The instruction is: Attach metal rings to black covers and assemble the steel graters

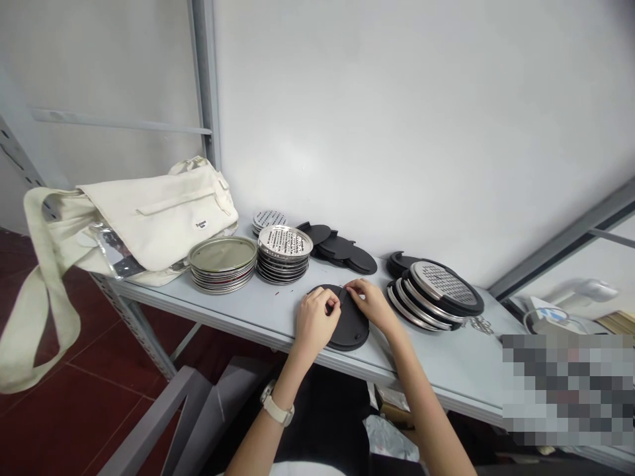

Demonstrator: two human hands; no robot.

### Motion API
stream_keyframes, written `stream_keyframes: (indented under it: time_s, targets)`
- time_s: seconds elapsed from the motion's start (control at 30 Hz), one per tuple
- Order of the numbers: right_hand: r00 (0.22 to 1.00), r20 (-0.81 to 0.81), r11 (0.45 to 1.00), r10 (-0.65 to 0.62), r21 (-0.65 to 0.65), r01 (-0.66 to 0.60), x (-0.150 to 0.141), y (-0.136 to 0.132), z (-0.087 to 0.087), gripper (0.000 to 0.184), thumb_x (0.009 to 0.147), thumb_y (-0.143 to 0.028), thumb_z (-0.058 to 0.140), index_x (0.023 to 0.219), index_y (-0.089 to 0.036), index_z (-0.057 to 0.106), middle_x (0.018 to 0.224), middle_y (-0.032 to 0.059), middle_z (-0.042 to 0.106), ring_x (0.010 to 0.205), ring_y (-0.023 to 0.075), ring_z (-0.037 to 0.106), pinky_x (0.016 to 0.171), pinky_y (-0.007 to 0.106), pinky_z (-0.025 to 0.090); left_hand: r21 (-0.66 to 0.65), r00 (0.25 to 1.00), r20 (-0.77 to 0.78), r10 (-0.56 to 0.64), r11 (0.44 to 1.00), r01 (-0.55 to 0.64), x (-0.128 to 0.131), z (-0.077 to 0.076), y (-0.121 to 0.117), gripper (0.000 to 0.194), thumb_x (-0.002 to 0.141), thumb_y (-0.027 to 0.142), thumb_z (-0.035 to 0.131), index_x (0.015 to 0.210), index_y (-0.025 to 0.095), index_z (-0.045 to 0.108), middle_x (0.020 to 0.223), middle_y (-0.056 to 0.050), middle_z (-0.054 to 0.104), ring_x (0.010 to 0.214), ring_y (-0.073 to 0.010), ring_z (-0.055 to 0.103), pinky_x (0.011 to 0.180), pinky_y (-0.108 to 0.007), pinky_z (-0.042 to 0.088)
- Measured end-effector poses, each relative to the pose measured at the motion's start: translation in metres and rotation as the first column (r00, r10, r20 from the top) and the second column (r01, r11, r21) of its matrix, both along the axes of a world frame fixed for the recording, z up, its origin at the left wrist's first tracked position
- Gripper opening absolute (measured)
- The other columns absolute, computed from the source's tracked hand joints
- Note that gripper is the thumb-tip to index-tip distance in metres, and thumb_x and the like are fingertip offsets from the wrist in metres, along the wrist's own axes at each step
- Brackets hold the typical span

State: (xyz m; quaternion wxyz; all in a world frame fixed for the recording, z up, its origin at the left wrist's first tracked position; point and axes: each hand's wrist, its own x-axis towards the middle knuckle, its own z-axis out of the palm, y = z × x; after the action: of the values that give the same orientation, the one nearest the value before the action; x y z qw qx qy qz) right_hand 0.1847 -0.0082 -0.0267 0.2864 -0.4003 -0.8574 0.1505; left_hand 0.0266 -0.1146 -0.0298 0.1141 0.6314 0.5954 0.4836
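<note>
A round black disc (351, 328) lies flat on the pale grey shelf (258, 311) in front of me. My left hand (314, 318) rests on the disc's left part, fingers curled and pinched at its top edge. My right hand (368, 301) meets it from the right, fingertips pinched at the same spot. What the fingertips hold is too small to make out. A watch sits on my left wrist (278, 410).
Left of the disc stand a stack of plain metal discs (221, 263) and a stack of perforated metal discs (284, 252). Loose black discs (342, 250) lie behind. At right sits a pile of assembled black-and-metal discs (436, 295). A cream canvas bag (149, 221) fills the shelf's left end.
</note>
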Motion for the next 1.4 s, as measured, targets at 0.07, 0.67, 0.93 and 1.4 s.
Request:
stream_keyframes:
  time_s: [0.07, 0.67, 0.93, 1.4]
  targets:
    - [1.0, 0.008, 1.0, -0.009, -0.002, 0.009, 0.0, 0.0, 0.0006, 0.019, 0.088, -0.024, 0.047, 0.086, -0.017, 0.064, 0.084, 0.0082, 0.063, 0.076, 0.0192, 0.061, 0.075, 0.035, 0.051, 0.01, 1.0, 0.0, 0.002, 1.0, -0.002, 0.0, -0.0004, 0.0001, 0.011, 0.083, 0.013, 0.055, 0.077, 0.021, 0.059, 0.078, 0.001, 0.059, 0.069, -0.0122, 0.051, 0.068, -0.024, 0.039]
    - [0.999, 0.015, 0.998, -0.052, 0.042, 0.052, 0.0007, 0.0013, -0.0015, 0.014, 0.088, -0.022, 0.049, 0.078, -0.018, 0.059, 0.079, 0.0051, 0.054, 0.071, 0.0175, 0.056, 0.071, 0.033, 0.049, 0.002, 1.0, -0.009, -0.005, 1.0, 0.005, -0.0003, 0.0015, -0.0006, 0.011, 0.083, 0.013, 0.054, 0.076, 0.021, 0.057, 0.077, 0.002, 0.058, 0.064, -0.0116, 0.048, 0.067, -0.024, 0.037]
    - [0.999, -0.009, 0.999, -0.04, 0.033, 0.04, -0.0003, -0.0008, 0.0009, 0.011, 0.086, -0.019, 0.048, 0.077, -0.019, 0.054, 0.08, 0.0043, 0.052, 0.072, 0.0175, 0.056, 0.071, 0.033, 0.048, 0.014, 1.0, -0.01, -0.006, 1.0, 0.006, -0.0003, 0.001, -0.0005, 0.011, 0.082, 0.012, 0.055, 0.076, 0.021, 0.057, 0.077, 0.003, 0.058, 0.065, -0.0115, 0.047, 0.067, -0.024, 0.036]
    - [0.999, -0.032, 1.0, -0.015, 0.027, 0.016, -0.0012, 0.0, -0.0015, 0.009, 0.085, -0.022, 0.048, 0.076, -0.02, 0.049, 0.076, 0.0035, 0.054, 0.07, 0.0173, 0.055, 0.069, 0.031, 0.047, 0.021, 1.0, -0.008, -0.009, 1.0, 0.01, -0.0006, -0.0004, 0.0001, 0.011, 0.083, 0.013, 0.054, 0.077, 0.021, 0.057, 0.077, 0.003, 0.057, 0.064, -0.0114, 0.047, 0.066, -0.024, 0.036]
